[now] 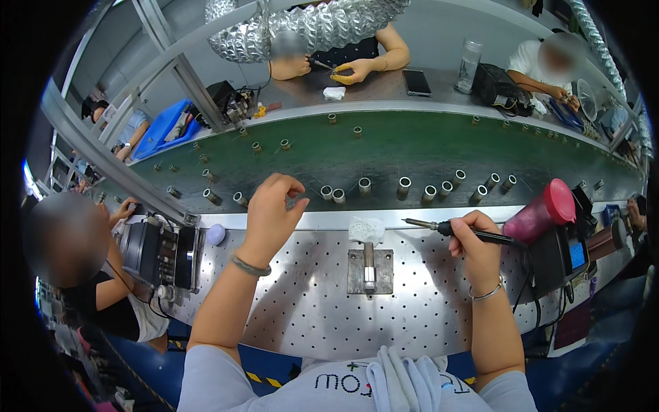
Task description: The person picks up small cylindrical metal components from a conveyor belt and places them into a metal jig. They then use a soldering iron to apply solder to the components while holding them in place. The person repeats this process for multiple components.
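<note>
My right hand (479, 254) grips a soldering iron (441, 226) like a pen, its metal tip pointing left above the bench's far edge. My left hand (273, 209) is raised at the edge of the green conveyor belt (309, 165), fingers curved and thumb apart, with nothing visible in it. Just right of its fingertips stand several small metal tubes (364, 185) on the belt. Between my arms, a metal cylinder (369, 271) lies on a small square plate (355, 283). A crumpled white pad (366, 228) touches its far end.
The perforated metal bench (302, 302) spans my front. At right are a pink container (542, 213) and a soldering station (559, 257) with cables; at left, a lilac round lid (215, 234) and a black device (154, 254). Co-workers sit across the belt and at left.
</note>
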Tool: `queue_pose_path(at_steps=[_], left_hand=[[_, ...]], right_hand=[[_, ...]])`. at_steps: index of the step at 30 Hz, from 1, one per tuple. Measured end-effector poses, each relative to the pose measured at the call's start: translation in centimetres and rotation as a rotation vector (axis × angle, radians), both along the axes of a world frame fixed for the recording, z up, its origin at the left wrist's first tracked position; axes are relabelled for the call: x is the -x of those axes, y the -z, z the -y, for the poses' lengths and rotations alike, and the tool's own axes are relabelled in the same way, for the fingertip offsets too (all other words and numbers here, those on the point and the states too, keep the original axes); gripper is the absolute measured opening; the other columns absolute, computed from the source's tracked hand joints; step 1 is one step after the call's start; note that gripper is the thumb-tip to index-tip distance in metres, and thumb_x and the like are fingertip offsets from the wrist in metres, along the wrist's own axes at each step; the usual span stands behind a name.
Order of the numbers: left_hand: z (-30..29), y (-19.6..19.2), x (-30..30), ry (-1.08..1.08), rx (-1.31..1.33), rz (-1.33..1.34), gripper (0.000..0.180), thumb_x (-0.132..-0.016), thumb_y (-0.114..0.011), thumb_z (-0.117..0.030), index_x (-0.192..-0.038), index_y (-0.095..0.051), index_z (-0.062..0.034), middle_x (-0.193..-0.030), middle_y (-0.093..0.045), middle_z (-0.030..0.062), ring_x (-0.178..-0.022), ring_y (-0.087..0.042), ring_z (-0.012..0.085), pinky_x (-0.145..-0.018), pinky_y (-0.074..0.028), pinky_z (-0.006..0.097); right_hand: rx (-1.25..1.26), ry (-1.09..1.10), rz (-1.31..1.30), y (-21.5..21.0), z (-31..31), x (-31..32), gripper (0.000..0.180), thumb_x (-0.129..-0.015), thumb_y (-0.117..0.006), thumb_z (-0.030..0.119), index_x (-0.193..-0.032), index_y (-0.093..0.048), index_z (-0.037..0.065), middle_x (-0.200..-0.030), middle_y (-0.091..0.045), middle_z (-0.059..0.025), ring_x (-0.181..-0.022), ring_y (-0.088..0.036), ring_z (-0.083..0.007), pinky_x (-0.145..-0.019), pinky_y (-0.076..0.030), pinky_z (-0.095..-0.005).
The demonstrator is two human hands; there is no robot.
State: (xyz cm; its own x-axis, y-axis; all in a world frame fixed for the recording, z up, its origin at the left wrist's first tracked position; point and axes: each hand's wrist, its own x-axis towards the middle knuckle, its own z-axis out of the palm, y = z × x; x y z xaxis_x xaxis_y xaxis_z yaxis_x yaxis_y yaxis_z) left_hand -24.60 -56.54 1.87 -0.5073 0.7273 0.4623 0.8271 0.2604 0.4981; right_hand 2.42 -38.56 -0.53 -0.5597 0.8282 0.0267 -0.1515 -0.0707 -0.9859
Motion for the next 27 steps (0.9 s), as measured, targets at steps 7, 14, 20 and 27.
queue_pose_path(at_steps=[7,14,20,27], left_hand=[[-3.6,5.0,1.5,0.105,0.024,-0.178,0.020,-0.066,-0.075,-0.006,-0.082,-0.065,-0.0054,-0.094,-0.051,0.0083,-0.087,-0.052,0.0260,-0.075,-0.044,0.034],[-3.1,-0.5,-0.3,0.191,-0.040,0.238,0.009,-0.072,-0.071,-0.001,-0.077,-0.063,-0.0005,-0.103,-0.056,0.0058,-0.083,-0.054,0.0126,-0.067,-0.042,0.023],[-3.2,0.7,-2.4,0.667,0.184,1.333,0.008,-0.076,-0.071,-0.002,-0.079,-0.064,0.0006,-0.091,-0.062,0.0082,-0.083,-0.058,0.0128,-0.076,-0.047,0.024],[-4.7,1.6,-2.6,0.794,0.406,1.391,0.020,-0.072,-0.076,-0.005,-0.088,-0.065,-0.0010,-0.088,-0.062,0.0016,-0.075,-0.056,0.0074,-0.067,-0.045,0.020]], right_hand=[[0.039,0.044,0.029,1.7,-0.4,0.1,0.015,-0.085,-0.064,0.011,-0.074,-0.056,0.005,-0.058,-0.058,-0.0028,-0.046,-0.050,-0.0063,-0.045,-0.039,-0.0180],[0.017,0.079,-0.001,0.6,0.3,-0.5,0.011,-0.086,-0.063,0.009,-0.079,-0.058,0.002,-0.058,-0.058,-0.0037,-0.046,-0.050,-0.0067,-0.043,-0.038,-0.0175],[-0.054,0.046,-0.118,0.6,1.0,-0.6,0.012,-0.084,-0.063,0.009,-0.083,-0.059,-0.003,-0.061,-0.058,-0.0071,-0.045,-0.053,-0.0085,-0.040,-0.039,-0.0173],[-0.103,0.009,-0.203,0.1,1.7,-1.1,0.017,-0.083,-0.064,0.013,-0.083,-0.058,-0.004,-0.065,-0.059,-0.0096,-0.044,-0.052,-0.0086,-0.039,-0.039,-0.0169]])
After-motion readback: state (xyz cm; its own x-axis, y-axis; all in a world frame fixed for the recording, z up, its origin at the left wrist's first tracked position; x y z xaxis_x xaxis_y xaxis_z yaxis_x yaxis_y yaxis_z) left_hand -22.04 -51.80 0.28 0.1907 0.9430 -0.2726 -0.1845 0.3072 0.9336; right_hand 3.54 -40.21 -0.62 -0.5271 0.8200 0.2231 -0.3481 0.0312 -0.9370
